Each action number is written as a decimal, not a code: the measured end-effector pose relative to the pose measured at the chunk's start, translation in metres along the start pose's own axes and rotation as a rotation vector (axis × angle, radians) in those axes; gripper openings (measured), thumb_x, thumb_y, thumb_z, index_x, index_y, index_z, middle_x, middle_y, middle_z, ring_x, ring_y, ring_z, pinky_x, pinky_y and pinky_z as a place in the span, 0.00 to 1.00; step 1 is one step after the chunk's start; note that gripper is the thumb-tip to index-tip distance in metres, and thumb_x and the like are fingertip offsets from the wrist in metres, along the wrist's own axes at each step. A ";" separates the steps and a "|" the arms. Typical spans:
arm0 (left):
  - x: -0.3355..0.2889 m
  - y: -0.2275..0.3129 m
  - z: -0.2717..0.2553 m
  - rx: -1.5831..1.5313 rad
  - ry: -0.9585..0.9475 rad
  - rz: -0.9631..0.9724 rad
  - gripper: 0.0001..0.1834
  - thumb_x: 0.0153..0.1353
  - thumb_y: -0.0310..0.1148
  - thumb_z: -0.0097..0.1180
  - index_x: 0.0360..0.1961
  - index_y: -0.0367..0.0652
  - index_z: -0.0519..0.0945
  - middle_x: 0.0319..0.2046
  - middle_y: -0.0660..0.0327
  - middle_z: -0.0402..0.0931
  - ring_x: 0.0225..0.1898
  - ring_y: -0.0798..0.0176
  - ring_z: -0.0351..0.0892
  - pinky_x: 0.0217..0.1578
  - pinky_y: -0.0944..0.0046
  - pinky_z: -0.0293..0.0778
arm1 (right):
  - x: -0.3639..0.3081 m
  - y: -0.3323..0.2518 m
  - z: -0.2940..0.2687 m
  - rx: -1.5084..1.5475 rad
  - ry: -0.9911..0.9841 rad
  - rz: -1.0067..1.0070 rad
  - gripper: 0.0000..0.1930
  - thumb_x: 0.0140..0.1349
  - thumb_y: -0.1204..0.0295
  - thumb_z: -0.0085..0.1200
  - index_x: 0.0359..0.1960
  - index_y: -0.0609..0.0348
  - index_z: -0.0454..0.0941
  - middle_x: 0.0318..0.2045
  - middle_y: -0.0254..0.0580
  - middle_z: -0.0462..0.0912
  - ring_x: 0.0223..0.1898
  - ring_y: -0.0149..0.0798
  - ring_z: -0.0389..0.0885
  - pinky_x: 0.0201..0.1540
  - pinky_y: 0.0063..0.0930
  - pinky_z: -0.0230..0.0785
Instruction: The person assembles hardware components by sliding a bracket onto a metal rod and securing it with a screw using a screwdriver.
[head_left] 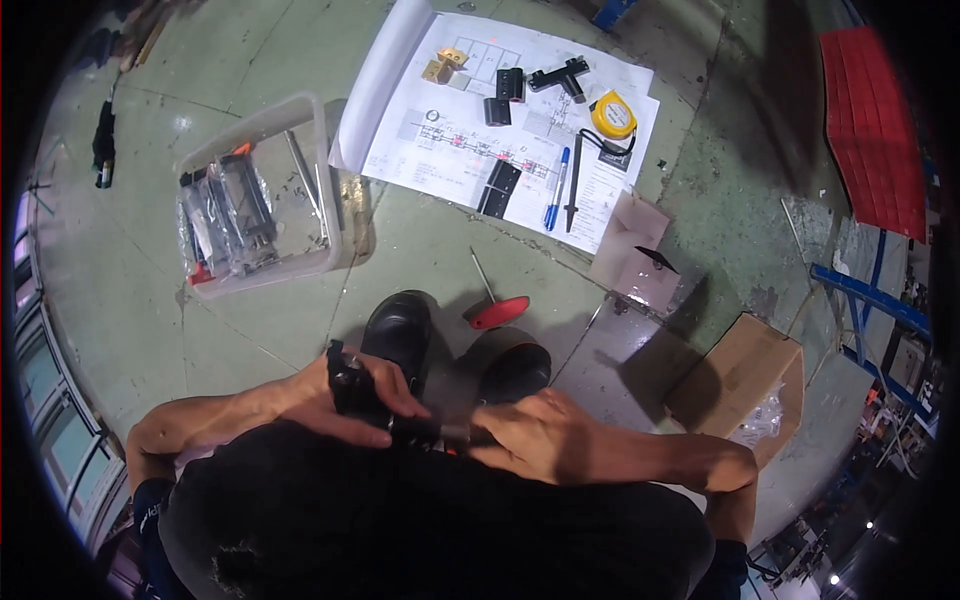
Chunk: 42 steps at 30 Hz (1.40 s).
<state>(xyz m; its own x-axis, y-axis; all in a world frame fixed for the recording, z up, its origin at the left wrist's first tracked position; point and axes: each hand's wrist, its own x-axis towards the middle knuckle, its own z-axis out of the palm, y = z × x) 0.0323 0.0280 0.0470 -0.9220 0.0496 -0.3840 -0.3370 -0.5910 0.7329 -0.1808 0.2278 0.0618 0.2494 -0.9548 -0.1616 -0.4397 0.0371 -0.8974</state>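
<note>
In my left hand (350,410) is a black metal fitting (350,383), like a hinge, its upper end sticking up past the fingers. My right hand (540,435) is closed just beside it, the knuckles upward. Between the two hands a dark, smeared shape shows; what the right fingers grip is blurred and partly hidden. Both hands are above my lap, close to my black shoes (398,330). On the floor in front of the shoes lies a screwdriver with a red handle (500,313).
Drawing sheets (400,130) on the floor carry black hinges (500,188), a black branched fitting (560,76), brass-coloured pieces (445,65), a yellow tape measure (613,115) and a blue pen (557,190). A clear plastic bin (335,200) stands left, an open cardboard box (735,370) right.
</note>
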 end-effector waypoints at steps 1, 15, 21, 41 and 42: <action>-0.003 0.004 -0.002 0.067 -0.057 0.036 0.13 0.48 0.17 0.66 0.36 0.37 0.79 0.40 0.52 0.79 0.49 0.54 0.80 0.50 0.57 0.74 | -0.002 0.004 -0.009 0.072 -0.266 0.103 0.15 0.60 0.58 0.58 0.36 0.58 0.76 0.22 0.45 0.79 0.26 0.49 0.79 0.29 0.42 0.71; -0.014 -0.018 -0.036 -0.586 0.314 0.091 0.14 0.53 0.23 0.58 0.42 0.41 0.75 0.48 0.50 0.74 0.24 0.71 0.70 0.18 0.76 0.64 | 0.002 0.087 -0.057 1.444 0.471 0.286 0.05 0.58 0.79 0.57 0.33 0.59 0.73 0.60 0.59 0.67 0.61 0.56 0.68 0.62 0.50 0.64; -0.024 -0.027 -0.069 -0.950 0.517 0.318 0.13 0.58 0.26 0.52 0.46 0.39 0.72 0.29 0.60 0.72 0.15 0.76 0.62 0.12 0.78 0.59 | 0.029 0.057 -0.039 1.001 0.863 -0.021 0.09 0.60 0.88 0.47 0.36 0.62 0.64 0.64 0.61 0.60 0.56 0.62 0.73 0.57 0.48 0.72; -0.010 -0.030 -0.055 -0.876 0.463 0.280 0.12 0.56 0.25 0.54 0.43 0.40 0.73 0.26 0.63 0.72 0.13 0.76 0.62 0.11 0.78 0.58 | 0.057 0.023 -0.053 0.772 0.998 -0.140 0.06 0.62 0.88 0.42 0.35 0.63 0.64 0.57 0.62 0.69 0.48 0.54 0.81 0.56 0.39 0.72; -0.010 -0.028 -0.055 -0.856 0.497 0.278 0.12 0.56 0.26 0.54 0.42 0.41 0.73 0.26 0.63 0.72 0.13 0.77 0.61 0.11 0.78 0.58 | 0.064 0.038 -0.052 0.750 1.061 -0.054 0.06 0.63 0.87 0.42 0.35 0.63 0.64 0.51 0.59 0.75 0.45 0.49 0.83 0.53 0.36 0.74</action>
<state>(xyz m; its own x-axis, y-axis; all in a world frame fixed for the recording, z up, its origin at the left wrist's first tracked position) 0.0617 -0.0002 -0.0012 -0.6983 -0.4007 -0.5932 0.3046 -0.9162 0.2604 -0.2260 0.1524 0.0387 -0.7004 -0.7132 -0.0261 0.2223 -0.1832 -0.9576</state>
